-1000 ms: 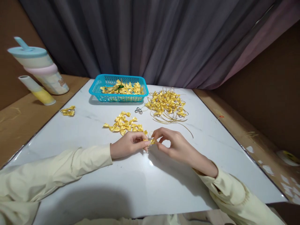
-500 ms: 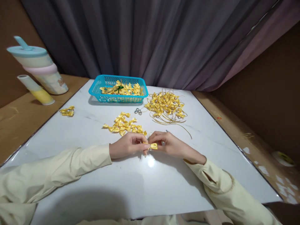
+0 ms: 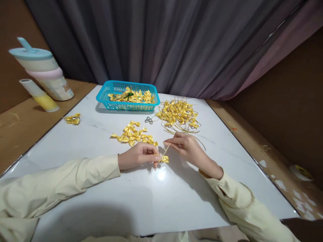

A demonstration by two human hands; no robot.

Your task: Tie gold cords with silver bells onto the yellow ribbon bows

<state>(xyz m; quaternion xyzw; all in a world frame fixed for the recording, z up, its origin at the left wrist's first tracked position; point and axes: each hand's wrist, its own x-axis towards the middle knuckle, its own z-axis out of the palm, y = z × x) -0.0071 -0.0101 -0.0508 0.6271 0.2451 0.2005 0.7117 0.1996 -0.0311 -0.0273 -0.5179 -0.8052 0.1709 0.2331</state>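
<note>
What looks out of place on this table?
One small clump of yellow bows lies alone at the left, apart from the main bow pile. A yellow tube lies on its side beside the tumbler.

Your ribbon bow [image 3: 165,159] was yellow, its cord [image 3: 167,150] gold. Your sleeves [image 3: 75,174] were cream. The table [image 3: 101,201] was glossy white, faintly grey-veined; the latticed basket [image 3: 127,107] turquoise; the curtain [image 3: 164,43] dull grey.

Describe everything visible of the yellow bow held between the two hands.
The yellow bow is small, of shiny satin-like ribbon, its loops visible only in part. It sits just above the white table; contact cannot be told. The left hand pinches its left side. A thin gold cord runs up from it to the right hand, which pinches the cord.
</note>
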